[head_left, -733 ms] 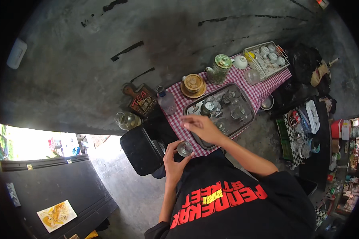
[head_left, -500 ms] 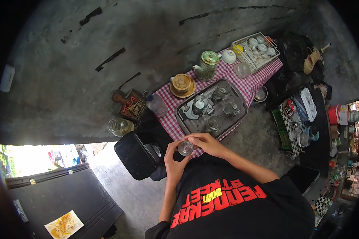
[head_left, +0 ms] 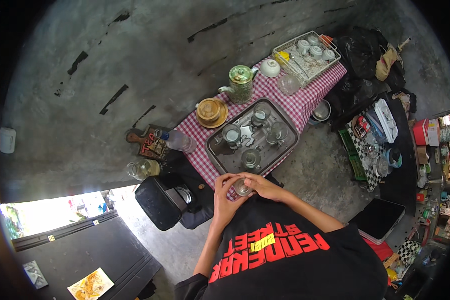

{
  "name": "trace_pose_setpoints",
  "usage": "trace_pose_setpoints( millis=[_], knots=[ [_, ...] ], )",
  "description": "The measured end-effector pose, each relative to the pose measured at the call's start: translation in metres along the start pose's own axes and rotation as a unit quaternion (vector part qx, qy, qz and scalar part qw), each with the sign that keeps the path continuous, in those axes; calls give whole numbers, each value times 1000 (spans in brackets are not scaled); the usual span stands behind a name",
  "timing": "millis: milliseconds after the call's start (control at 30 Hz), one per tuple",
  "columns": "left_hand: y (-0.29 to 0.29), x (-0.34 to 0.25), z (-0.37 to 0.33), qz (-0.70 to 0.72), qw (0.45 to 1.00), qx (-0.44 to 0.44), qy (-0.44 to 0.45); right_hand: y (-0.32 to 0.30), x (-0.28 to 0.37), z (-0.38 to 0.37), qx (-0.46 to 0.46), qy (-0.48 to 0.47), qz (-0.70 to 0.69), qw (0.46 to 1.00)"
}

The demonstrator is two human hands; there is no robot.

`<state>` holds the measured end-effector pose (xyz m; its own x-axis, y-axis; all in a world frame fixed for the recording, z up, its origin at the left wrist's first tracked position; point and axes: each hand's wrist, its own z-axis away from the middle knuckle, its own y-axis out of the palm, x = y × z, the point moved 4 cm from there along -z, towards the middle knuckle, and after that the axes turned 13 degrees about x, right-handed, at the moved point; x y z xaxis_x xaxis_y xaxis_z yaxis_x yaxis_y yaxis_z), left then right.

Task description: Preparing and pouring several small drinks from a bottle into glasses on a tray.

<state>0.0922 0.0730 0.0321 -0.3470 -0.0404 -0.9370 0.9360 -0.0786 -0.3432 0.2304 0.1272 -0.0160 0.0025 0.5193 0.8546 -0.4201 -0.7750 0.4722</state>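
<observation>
Close to my chest, a small clear drinking glass (head_left: 243, 188) is held between both hands, its round mouth turned up toward me. My left hand (head_left: 226, 201) curls around its left side. My right hand (head_left: 266, 189) grips the opposite side, with fingers at the rim. Just beyond my hands lies a dark grey metal tray (head_left: 229, 163), wet-looking inside. Several clear glass mugs stand on it, the nearest mug (head_left: 251, 159) just beyond the held glass.
A red-checked cloth (head_left: 305, 105) covers the table. On it are a green teapot (head_left: 242, 89), a brown lidded cup (head_left: 211, 111), a white bowl (head_left: 270, 68) and a wire basket (head_left: 312, 70) of cups. A plastic bottle (head_left: 181, 142) and black bin (head_left: 157, 202) are left.
My view has shifted, so the tray and table sit further left. Both hands still hold the glass, and my right fingers lie further over its rim.
</observation>
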Motion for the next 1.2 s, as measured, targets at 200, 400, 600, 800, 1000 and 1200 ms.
trace_pose_setpoints(
  millis=[200, 400, 600, 800, 1000, 1200],
  knots=[
    [38, -25, -36, -14, 999, 48, 16, -40, 12, 30, -13, 11, -55, 998],
    [75, -36, -70, 21, 997, 69, -16, -76, 34, 52, -51, -29, -70, 996],
    [105, -33, -82, -20, 996, 80, -23, -128, 47, 61, -116, -53, -64, 990],
    [123, -18, -82, 8, 993, 75, -87, -181, 56, 51, -161, -81, -12, 984],
    [134, -11, -87, 51, 988, 42, -138, -220, 63, 35, -170, -60, 32, 983],
    [142, -7, -95, 66, 987, 29, -142, -255, 67, 11, -177, -60, 69, 980]
  ],
)
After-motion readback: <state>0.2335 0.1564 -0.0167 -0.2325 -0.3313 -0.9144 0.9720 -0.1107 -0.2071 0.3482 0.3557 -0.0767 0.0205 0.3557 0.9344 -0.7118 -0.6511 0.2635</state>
